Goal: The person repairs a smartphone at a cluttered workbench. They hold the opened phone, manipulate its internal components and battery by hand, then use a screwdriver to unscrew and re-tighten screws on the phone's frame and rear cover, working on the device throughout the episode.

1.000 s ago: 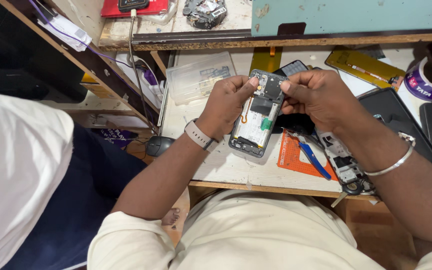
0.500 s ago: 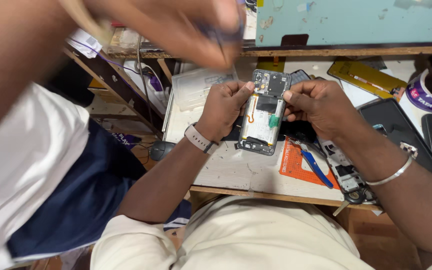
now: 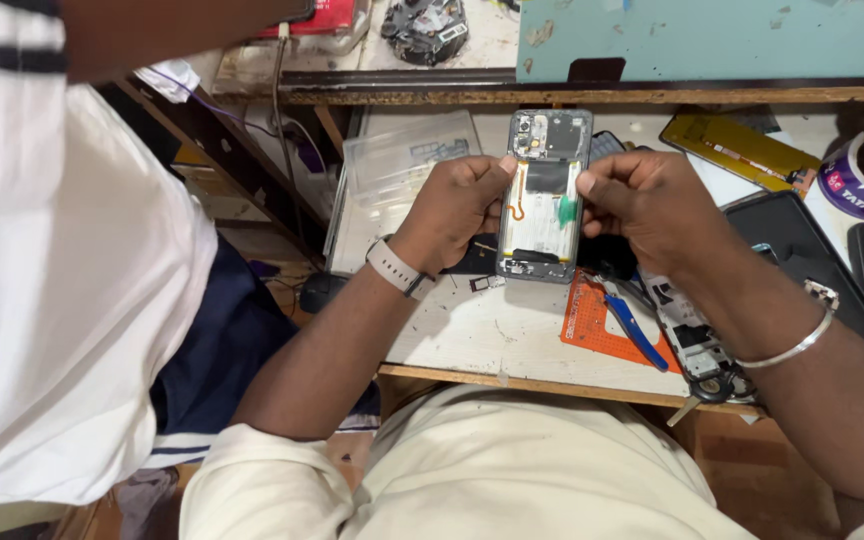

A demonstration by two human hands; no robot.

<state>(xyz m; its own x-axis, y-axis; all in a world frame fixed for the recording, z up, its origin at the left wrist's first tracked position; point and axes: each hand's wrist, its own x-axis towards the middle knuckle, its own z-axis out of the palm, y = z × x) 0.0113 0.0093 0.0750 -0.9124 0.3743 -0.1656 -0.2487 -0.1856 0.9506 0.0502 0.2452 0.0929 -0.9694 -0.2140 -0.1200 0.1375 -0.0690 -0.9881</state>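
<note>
**Opened phone held between two hands over the bench**

Much is going unseen here: the fingertips of both hands are tucking behind the phone's edges, so the exact grip at the back is hidden, and the small parts inside the phone are hard to make out beyond an orange strip and a green tab. Another person in a white shirt (image 3: 62, 300) is filling the frame from 7 to 11 o'clock, cut off by the edge.

The opened phone (image 3: 544, 195) is sitting near the centre, slightly toward 12 o'clock, upright with its camera end away from the wearer, raised above the white table (image 3: 512, 330).

The left hand (image 3: 455, 205) is closing on the phone's left edge from 9 o'clock, thumb up near the top corner, a pale watch on its wrist. The right hand (image 3: 652, 205) is pinching the right edge from 3 o'clock, possibly touching the green tab, a metal bangle on its forearm.

At 4 o'clock from the phone, a blue tool (image 3: 637, 330) is lying on an orange mat (image 3: 592, 325).
</note>
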